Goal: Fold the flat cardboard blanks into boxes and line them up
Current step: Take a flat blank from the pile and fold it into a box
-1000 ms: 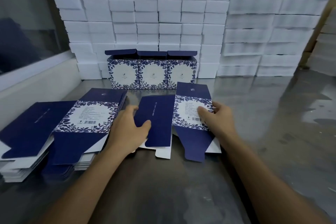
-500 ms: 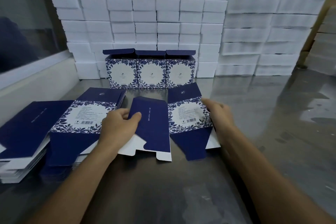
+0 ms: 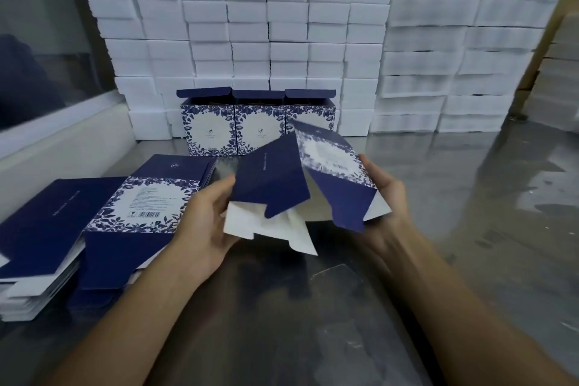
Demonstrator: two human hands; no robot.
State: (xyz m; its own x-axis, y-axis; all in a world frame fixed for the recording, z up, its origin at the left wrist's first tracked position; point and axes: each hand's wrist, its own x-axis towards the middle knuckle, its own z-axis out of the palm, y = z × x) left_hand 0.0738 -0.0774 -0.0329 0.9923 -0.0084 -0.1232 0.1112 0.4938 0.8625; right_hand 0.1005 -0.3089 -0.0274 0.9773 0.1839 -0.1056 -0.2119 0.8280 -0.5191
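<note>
Change: half a second ago the blank lay flat on the desk under both hands; now it is lifted clear and its panels are swinging apart into a tube.
Blank: the cardboard blank (image 3: pixel 300 178) hangs above the desk (image 3: pixel 313 307) between the two hands, part-opened, with the plain navy panel to the left, the floral label panel to the right, and white inner flaps hanging below.
Left grip: the left hand (image 3: pixel 203 229) pinches the blank's left edge, thumb on the navy face and fingers beneath.
Right grip: the right hand (image 3: pixel 383 200) is curled round the blank's right edge, by the label panel.
Finished row: three folded boxes (image 3: pixel 258 127) stand touching side by side at the back of the desk, lids open, just in front of the wall of white blocks (image 3: pixel 250 25).
Supply: the stack of flat blanks (image 3: pixel 94 222) lies on the desk to the left, near the left hand.
Handling: the card looks light and thin, stiff along its panels but ready to bend at the scored creases; probably easy to crumple if squeezed mid-panel.
Where to hold: opposite creased edges seem best, pressing inward so the tube squares up, before tucking the bottom flaps.
Progress: fourth box in hand, judged early in its folding.
</note>
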